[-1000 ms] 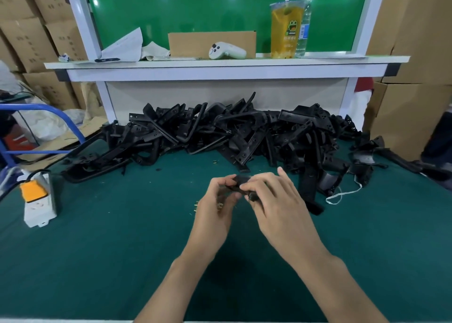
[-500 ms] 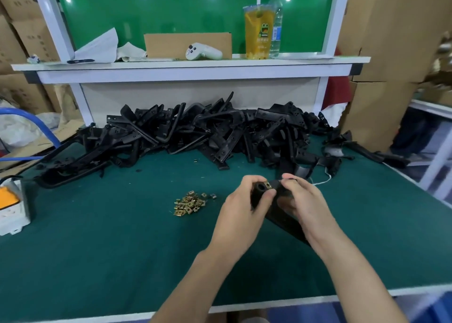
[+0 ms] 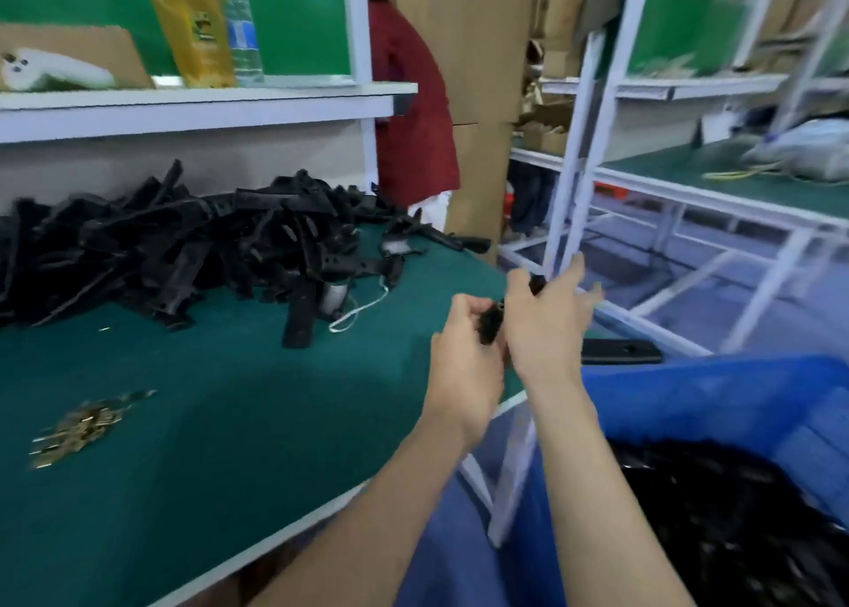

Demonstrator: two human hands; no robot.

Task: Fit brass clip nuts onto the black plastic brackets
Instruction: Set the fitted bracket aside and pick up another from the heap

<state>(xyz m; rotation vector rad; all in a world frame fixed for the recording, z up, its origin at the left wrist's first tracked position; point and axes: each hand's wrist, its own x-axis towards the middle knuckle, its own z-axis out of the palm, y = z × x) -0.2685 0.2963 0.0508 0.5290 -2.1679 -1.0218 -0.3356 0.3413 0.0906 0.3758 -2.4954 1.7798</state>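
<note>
Both hands hold one black plastic bracket [image 3: 490,323] over the right edge of the green table [image 3: 257,404]. My left hand [image 3: 464,363] grips its lower end. My right hand [image 3: 542,326] holds its upper part, with some fingers spread loosely. Most of the bracket is hidden between the hands, and no clip nut shows on it in this blurred frame. A small heap of brass clip nuts [image 3: 82,427] lies at the table's left. A big pile of black brackets [image 3: 183,248] fills the back of the table.
A blue bin [image 3: 716,404] holding black parts stands at the lower right, beside the table. One black part [image 3: 620,351] lies just behind its rim. White shelf frames [image 3: 574,160] rise to the right. A shelf carries a yellow pouch [image 3: 193,27], a bottle and a white controller.
The view has swung to the right, bringing the blue bin into sight. Both hands have carried the bracket rightward, from the table's middle to its right edge.
</note>
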